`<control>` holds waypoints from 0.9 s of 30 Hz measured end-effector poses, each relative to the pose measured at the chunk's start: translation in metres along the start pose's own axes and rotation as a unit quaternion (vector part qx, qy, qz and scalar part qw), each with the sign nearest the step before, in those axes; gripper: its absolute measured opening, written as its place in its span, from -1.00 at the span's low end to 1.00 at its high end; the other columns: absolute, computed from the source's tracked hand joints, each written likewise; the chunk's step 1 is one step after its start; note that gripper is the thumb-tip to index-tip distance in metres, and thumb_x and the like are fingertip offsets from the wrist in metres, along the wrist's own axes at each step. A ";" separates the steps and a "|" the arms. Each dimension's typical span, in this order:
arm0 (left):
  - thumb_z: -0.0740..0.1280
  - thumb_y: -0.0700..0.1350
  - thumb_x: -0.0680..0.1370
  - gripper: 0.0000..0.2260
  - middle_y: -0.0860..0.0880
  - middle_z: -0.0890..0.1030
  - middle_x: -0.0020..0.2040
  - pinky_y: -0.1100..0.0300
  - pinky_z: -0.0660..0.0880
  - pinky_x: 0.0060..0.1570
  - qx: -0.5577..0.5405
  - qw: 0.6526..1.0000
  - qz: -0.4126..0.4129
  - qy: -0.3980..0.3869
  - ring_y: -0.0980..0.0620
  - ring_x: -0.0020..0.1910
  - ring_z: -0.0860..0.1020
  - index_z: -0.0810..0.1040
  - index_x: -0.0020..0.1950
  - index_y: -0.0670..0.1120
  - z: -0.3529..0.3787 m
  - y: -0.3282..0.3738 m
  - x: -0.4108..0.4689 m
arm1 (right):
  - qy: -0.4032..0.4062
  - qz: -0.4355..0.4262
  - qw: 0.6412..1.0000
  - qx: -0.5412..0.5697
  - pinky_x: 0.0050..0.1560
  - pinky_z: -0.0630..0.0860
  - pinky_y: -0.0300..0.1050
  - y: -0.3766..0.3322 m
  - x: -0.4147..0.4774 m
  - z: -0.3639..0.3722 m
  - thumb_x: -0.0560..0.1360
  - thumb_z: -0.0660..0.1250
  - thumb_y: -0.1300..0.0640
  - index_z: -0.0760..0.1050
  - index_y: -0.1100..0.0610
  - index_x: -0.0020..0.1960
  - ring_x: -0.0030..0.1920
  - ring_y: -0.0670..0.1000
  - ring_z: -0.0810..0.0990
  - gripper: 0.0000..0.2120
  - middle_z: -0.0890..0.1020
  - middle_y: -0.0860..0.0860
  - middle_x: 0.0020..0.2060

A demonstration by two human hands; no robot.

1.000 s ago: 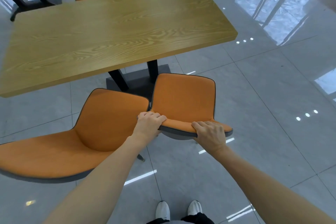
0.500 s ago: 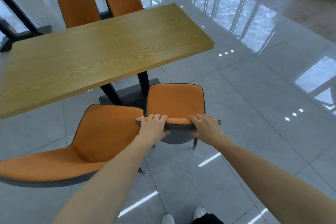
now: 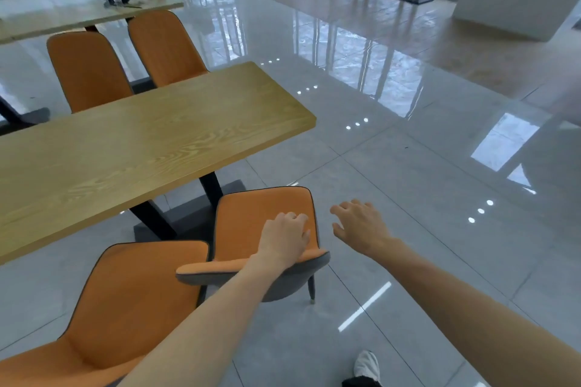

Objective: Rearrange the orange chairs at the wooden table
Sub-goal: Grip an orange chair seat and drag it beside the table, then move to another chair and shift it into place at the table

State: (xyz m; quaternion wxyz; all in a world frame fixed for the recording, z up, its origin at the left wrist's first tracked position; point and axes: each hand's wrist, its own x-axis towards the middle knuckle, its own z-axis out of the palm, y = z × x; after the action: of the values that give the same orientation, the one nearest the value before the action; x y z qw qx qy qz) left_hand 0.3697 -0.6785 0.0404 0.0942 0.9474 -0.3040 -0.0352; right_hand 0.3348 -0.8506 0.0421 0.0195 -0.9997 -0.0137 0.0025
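steadying the orange padded chair (image 3: 264, 223) by its backrest to position it, your left hand (image 3: 284, 237) lay loosely curled; your right hand (image 3: 358, 225) hovered open, empty.

A single view, from a camera worn on the person's head, looks forward and steeply down; both bare forearms reach in from the bottom edge. It stands close over the near right corner of the light wooden rectangular tabletop (image 3: 151, 148); the nearest orange padded chair with a grey shell (image 3: 261, 217) sits just below it. The wide lens bends the glossy grey tiled floor (image 3: 424, 198); distant windows line the top edge.
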 end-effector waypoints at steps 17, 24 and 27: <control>0.17 -0.02 0.59 -0.73 -0.06 0.60 0.08 0.08 0.44 0.03 -0.008 0.995 -0.025 0.098 -0.05 0.06 0.50 0.50 0.21 -0.06 -0.008 0.117 0.239 | 0.031 -0.032 0.999 0.025 0.15 0.33 -0.05 0.224 0.122 -0.035 0.57 0.16 0.04 0.46 0.12 0.21 0.14 0.09 0.48 -0.72 0.59 0.05 0.12; 0.15 -0.04 0.59 -0.75 -0.04 0.60 0.09 0.11 0.37 0.01 -0.015 0.993 -0.053 0.107 -0.05 0.06 0.50 0.51 0.20 -0.06 0.012 0.096 0.347 | 0.030 -0.068 0.997 0.034 0.13 0.35 -0.06 0.276 0.229 -0.011 0.56 0.19 0.10 0.51 0.14 0.14 0.06 0.10 0.53 -0.77 0.63 0.06 0.03; 0.16 -0.05 0.59 -0.76 -0.04 0.60 0.07 0.07 0.38 0.00 -0.026 0.991 -0.074 0.113 -0.07 0.06 0.50 0.51 0.18 -0.06 0.021 0.080 0.410 | 0.033 -0.076 0.996 0.031 0.11 0.35 -0.05 0.300 0.293 -0.004 0.55 0.20 0.12 0.53 0.15 0.11 0.04 0.11 0.54 -0.79 0.64 0.06 0.00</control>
State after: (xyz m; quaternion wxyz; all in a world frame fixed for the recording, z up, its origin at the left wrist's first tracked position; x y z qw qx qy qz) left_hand 0.6548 -0.9842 0.0323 0.1499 0.9623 -0.2196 0.0571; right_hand 0.6363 -1.1427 0.0328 0.0506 -0.9943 -0.0888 -0.0318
